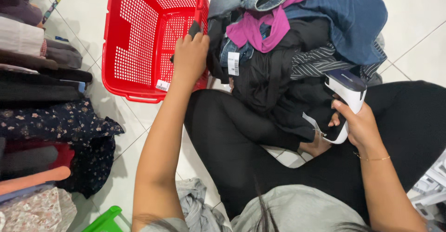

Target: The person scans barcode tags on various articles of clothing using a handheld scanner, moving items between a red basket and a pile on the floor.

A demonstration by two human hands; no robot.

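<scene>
On floor, left hand [190, 55] fingers gripping dark tag by red basket [139, 41], right hand [357, 125] clasping white scanner [346, 90]

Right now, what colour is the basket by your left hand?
Red: a perforated plastic basket, shown best in the head view, beside the left hand.

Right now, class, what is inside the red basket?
Inside the red basket only bare mesh walls show. The left hand, holding a small dark object, covers its right edge; the floor there is hidden.
</scene>
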